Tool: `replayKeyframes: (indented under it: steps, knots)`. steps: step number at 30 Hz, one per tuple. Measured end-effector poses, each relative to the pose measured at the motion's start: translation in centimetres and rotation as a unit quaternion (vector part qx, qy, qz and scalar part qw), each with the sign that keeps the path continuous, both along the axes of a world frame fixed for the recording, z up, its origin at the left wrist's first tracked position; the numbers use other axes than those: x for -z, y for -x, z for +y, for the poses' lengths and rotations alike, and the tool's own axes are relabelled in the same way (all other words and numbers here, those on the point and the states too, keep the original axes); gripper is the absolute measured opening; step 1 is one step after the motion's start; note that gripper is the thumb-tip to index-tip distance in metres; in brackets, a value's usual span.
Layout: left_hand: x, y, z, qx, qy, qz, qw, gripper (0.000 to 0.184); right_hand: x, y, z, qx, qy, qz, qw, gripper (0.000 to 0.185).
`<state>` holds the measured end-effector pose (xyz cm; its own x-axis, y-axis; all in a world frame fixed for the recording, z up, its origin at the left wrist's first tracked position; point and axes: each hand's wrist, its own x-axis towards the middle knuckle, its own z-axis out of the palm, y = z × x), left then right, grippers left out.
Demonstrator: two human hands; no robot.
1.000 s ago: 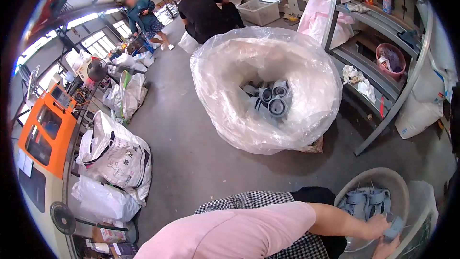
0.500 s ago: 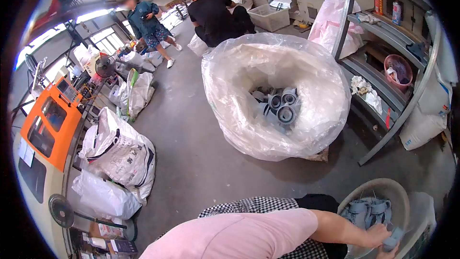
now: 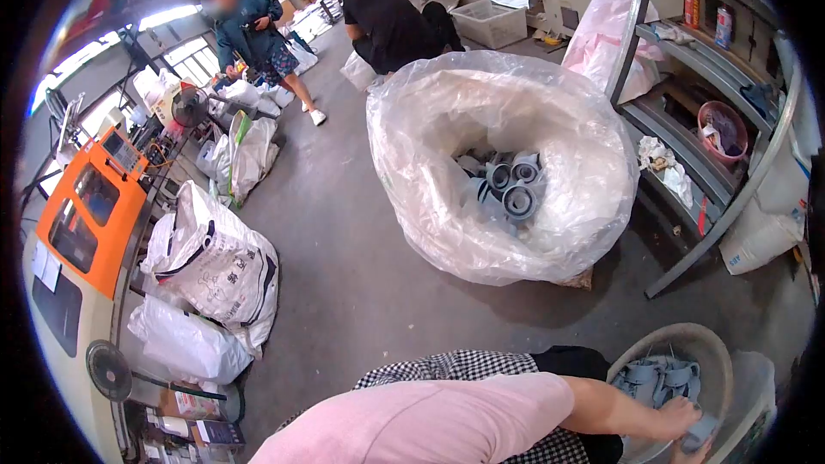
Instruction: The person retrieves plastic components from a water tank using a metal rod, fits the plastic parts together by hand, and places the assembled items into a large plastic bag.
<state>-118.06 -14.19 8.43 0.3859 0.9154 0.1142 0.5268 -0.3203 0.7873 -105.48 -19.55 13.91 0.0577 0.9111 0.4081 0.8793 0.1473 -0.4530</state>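
Note:
Reaching across to the lower right, my left hand [image 3: 678, 418] has its fingers curled at a small grey plastic fitting [image 3: 700, 433]. My right hand [image 3: 694, 454] shows only in part at the bottom edge, with its fingers closed on the same fitting from below. Both hands are over the near side of a round beige tub [image 3: 720, 351]. Inside that tub lie several grey plastic fittings [image 3: 657, 378]. In front of me stands a large clear plastic bag [image 3: 412, 198], its mouth wide and more ring-ended grey fittings [image 3: 519, 201] at the bottom.
Metal shelving [image 3: 679, 167] rises at the right, holding spray cans and a pink basket [image 3: 722, 131]. White sacks [image 3: 219, 271] and an orange machine [image 3: 90, 215] line the left. One person [image 3: 395, 26] crouches behind the bag; another person [image 3: 249, 39] stands farther left.
The fitting in my hands has turned slightly and sits a little lower. The standing person has shifted slightly. My view has tilted a little.

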Motion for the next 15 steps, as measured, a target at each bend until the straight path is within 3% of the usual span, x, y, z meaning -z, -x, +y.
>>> replayKeyframes:
  steps: [3,4,6,9,15]
  knots:
    - [-0.4,0.5,0.9,-0.017,0.009,-0.01,1.0,0.031,-2.8,1.1,-0.6,0.061,0.05,0.08,0.994,0.045]
    - [-0.3,0.5,1.2,-0.037,0.016,-0.024,0.999,0.029,-1.4,-0.9,-0.5,0.059,0.05,0.08,0.994,0.045]
    - [-0.9,1.4,1.6,-0.027,0.012,-0.055,0.998,0.028,3.2,-7.2,-0.5,0.184,-0.108,0.171,0.962,0.05]
    - [-1.0,1.7,1.6,0.026,0.009,-0.109,0.994,0.025,1.5,-4.7,-0.6,0.108,0.014,0.046,0.993,0.05]
    - [-2.2,2.8,1.7,0.082,-0.023,-0.111,0.99,0.016,2.1,-5.5,-0.5,0.105,0.087,-0.012,0.991,0.049]
